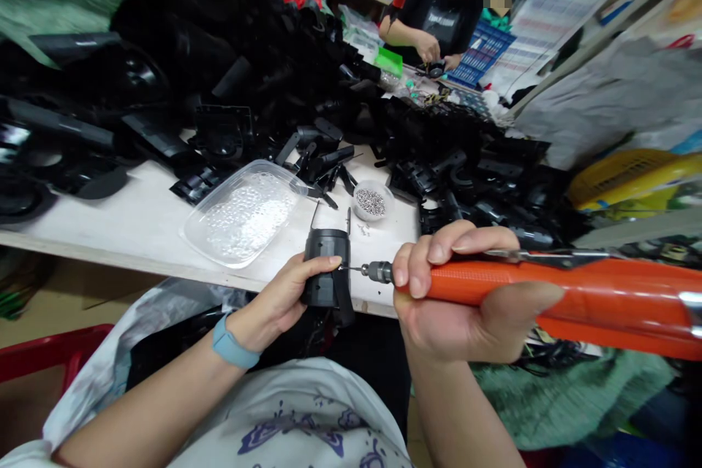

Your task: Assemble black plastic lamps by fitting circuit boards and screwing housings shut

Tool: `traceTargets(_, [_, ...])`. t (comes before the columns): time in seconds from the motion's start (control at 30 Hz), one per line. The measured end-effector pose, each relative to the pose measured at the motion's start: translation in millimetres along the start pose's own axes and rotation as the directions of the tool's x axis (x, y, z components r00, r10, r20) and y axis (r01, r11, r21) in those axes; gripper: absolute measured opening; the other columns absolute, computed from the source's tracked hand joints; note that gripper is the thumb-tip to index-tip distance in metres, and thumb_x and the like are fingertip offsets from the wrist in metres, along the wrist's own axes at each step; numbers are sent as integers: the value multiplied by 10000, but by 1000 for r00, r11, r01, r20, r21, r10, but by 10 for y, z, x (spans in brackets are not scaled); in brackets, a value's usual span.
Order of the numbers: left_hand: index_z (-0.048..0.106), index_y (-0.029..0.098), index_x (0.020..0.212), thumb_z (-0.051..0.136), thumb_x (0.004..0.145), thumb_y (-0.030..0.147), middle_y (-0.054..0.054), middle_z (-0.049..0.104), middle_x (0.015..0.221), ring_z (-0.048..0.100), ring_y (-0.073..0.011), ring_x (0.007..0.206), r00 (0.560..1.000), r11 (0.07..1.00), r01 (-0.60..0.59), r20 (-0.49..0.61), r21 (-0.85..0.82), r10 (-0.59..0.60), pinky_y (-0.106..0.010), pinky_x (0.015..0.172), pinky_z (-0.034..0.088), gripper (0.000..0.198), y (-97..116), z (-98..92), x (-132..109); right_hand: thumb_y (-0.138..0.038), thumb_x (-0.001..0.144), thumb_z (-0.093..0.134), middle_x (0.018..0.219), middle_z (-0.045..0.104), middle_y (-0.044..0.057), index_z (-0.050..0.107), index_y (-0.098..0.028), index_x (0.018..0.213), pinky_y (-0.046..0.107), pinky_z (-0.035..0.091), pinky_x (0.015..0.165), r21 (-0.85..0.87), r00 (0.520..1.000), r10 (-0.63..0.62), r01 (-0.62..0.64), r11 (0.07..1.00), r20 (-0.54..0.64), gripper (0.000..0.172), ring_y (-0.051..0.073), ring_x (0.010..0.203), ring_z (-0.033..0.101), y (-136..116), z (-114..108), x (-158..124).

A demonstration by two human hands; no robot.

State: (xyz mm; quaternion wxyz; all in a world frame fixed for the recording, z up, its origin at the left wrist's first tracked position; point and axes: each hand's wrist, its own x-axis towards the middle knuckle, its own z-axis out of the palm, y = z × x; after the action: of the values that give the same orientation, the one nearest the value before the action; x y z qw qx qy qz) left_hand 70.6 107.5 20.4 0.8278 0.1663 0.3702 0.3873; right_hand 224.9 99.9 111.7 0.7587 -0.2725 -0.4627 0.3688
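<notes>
Wrapped around an orange electric screwdriver [493,284], my right hand [450,300] holds it level, its bit pointing left. The bit's tip meets the side of a black plastic housing [327,256] close to my left thumb. My left hand [299,285] grips that housing at the table's front edge, thumb on top and the other fingers hidden beneath it. Just beyond it stands a small round cup of screws [371,201], with a few loose screws beside it. A clear plastic tub [246,212] of small transparent pieces sits to the left.
Black plastic parts [213,88] are heaped across the back and left of the white table [137,216]. More black parts [482,183] lie at the right. Across the table a co-worker [433,22] handles a dark part near a blue crate [480,51]. A red stool [55,358] stands lower left.
</notes>
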Motion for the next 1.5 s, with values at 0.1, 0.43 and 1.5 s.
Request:
traceTargets(0.1, [754, 112, 894, 837, 791, 270, -52, 725, 718, 631, -157, 585, 1000, 1000, -3, 25, -12, 3, -280, 556, 594, 206, -7, -5, -1, -591, 923, 669, 754, 550, -32, 673, -205, 869, 264, 460, 390, 7, 1000, 9, -9, 1000, -2, 390, 74, 394, 483, 21, 5, -6])
traceTargets(0.43, [734, 124, 911, 851, 785, 273, -41, 722, 766, 640, -154, 633, 999, 998, -44, -4, 33, 44, -261, 581, 590, 227, -11, 20, -30, -556, 938, 666, 787, 564, -21, 673, -175, 883, 268, 472, 406, 1, 999, 23, -23, 1000, 49, 385, 75, 413, 509, -14, 40, -13])
traceTargets(1.5, [736, 135, 985, 849, 838, 407, -48, 734, 860, 665, -155, 726, 988, 998, -60, 140, 15, 58, -257, 692, 555, 329, -100, -168, 50, -510, 945, 671, 810, 566, -10, 664, -180, 924, 280, 476, 434, -35, 984, 54, -49, 998, 168, 331, 81, 439, 513, -23, -8, 0])
